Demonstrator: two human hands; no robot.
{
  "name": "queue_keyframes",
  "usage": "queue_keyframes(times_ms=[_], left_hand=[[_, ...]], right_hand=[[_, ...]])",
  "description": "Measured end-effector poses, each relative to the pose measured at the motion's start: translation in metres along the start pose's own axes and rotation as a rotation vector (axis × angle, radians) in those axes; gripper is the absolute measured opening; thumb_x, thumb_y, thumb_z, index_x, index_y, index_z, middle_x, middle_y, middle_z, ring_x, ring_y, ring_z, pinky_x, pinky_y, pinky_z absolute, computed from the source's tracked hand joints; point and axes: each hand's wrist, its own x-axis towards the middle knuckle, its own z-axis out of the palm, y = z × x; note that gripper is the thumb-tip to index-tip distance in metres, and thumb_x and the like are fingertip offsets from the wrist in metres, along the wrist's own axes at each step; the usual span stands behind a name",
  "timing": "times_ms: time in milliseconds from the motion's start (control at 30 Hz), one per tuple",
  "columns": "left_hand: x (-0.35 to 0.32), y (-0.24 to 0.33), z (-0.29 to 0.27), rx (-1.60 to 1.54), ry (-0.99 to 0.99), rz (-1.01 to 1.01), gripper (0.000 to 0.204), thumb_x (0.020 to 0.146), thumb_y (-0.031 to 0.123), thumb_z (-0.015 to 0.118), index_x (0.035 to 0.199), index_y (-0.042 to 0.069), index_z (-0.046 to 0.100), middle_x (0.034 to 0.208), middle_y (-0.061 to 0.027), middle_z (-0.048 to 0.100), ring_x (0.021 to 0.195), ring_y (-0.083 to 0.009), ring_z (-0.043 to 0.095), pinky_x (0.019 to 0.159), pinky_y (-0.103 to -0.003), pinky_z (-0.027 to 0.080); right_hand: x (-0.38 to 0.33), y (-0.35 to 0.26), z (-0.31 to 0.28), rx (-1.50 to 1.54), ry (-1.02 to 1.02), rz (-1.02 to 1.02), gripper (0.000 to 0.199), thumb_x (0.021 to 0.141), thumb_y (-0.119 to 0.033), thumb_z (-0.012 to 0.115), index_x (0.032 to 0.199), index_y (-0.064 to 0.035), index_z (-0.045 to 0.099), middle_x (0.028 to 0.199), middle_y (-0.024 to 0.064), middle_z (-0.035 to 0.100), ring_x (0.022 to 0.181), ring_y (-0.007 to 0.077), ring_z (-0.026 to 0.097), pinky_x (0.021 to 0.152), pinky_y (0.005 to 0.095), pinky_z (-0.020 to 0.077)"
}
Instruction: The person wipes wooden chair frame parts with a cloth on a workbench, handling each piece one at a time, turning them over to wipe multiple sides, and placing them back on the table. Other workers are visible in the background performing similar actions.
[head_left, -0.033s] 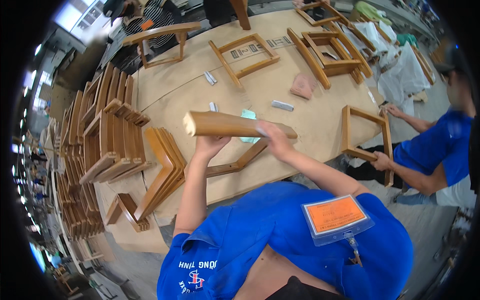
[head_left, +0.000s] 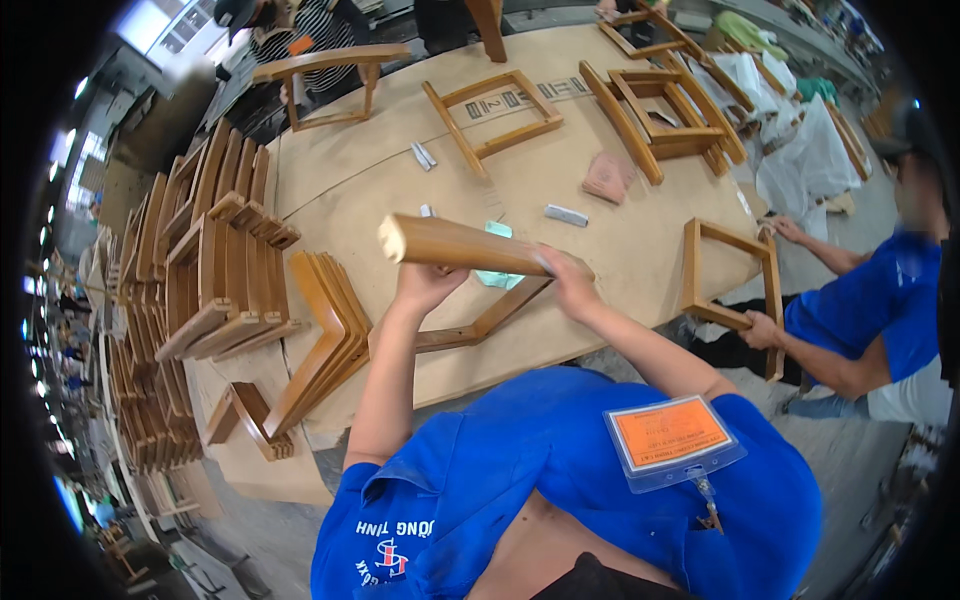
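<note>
A brown wooden frame (head_left: 450, 245) is held tilted above the table, its thick rail's pale cut end toward the left. From below, my left hand (head_left: 430, 288) grips that rail near the cut end, its fingers partly hidden behind the wood. My right hand (head_left: 572, 285) is closed over the rail's right part. A pale patch shows at its fingertips, too blurred to name, and its palm is hidden. Behind the rail, a light green cloth or sheet (head_left: 500, 278) lies on the table.
Bent wooden parts (head_left: 325, 335) are stacked left, beside upright frames (head_left: 225, 270). Another frame (head_left: 500, 120), a pinkish pad (head_left: 608, 177) and a grey block (head_left: 567, 215) lie on the paper-covered table (head_left: 380, 190). At right, a co-worker in blue (head_left: 865, 310) holds a wooden frame (head_left: 692, 265).
My right hand has slid right and slightly down along the rail. The rail's cut end has shifted slightly right and up, with my left hand still gripping it.
</note>
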Motion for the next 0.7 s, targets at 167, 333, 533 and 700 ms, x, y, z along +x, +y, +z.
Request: queue_keyframes(times_ms=[167, 333, 533, 700], left_hand=[[0.020, -0.009, 0.027, 0.550, 0.038, 0.034, 0.061, 0.071, 0.007, 0.065, 0.129, 0.012, 0.048, 0.102, -0.0159, 0.062, 0.093, -0.0377, 0.061, 0.080, -0.045, 0.051], [0.085, -0.053, 0.015, 0.474, -0.061, -0.008, 0.062, 0.072, 0.002, 0.060, 0.133, 0.012, 0.050, 0.108, -0.0219, 0.062, 0.097, -0.0384, 0.061, 0.084, -0.045, 0.050], [0.141, -0.129, 0.032, 0.232, -0.373, -0.342, 0.053, 0.075, 0.002, 0.059, 0.127, 0.012, 0.058, 0.109, -0.0170, 0.066, 0.100, -0.0334, 0.062, 0.088, -0.039, 0.050], [0.115, -0.212, 0.067, 0.455, -0.392, -0.374, 0.045, 0.080, 0.019, 0.066, 0.124, 0.012, 0.060, 0.104, -0.0148, 0.067, 0.100, -0.0290, 0.063, 0.090, -0.039, 0.049]], right_hand=[[-0.074, 0.108, -0.045, -0.249, -0.423, 0.531, 0.061, 0.076, 0.014, 0.034, 0.133, -0.0024, 0.049, 0.135, 0.0217, 0.049, 0.127, 0.0326, 0.046, 0.109, 0.0375, 0.0339], [-0.116, 0.133, -0.039, -0.115, -0.126, 0.357, 0.056, 0.080, 0.009, 0.040, 0.134, -0.0039, 0.047, 0.128, 0.0232, 0.052, 0.122, 0.0353, 0.049, 0.105, 0.0373, 0.0369], [-0.112, 0.107, -0.041, -0.242, -0.069, 0.219, 0.056, 0.082, 0.000, 0.052, 0.137, -0.0077, 0.045, 0.135, 0.0198, 0.045, 0.122, 0.0372, 0.046, 0.102, 0.0407, 0.0382], [-0.095, 0.114, -0.006, -0.604, -0.219, 0.101, 0.060, 0.079, -0.007, 0.059, 0.137, -0.0136, 0.046, 0.139, 0.0159, 0.042, 0.119, 0.0361, 0.046, 0.098, 0.0460, 0.0386]])
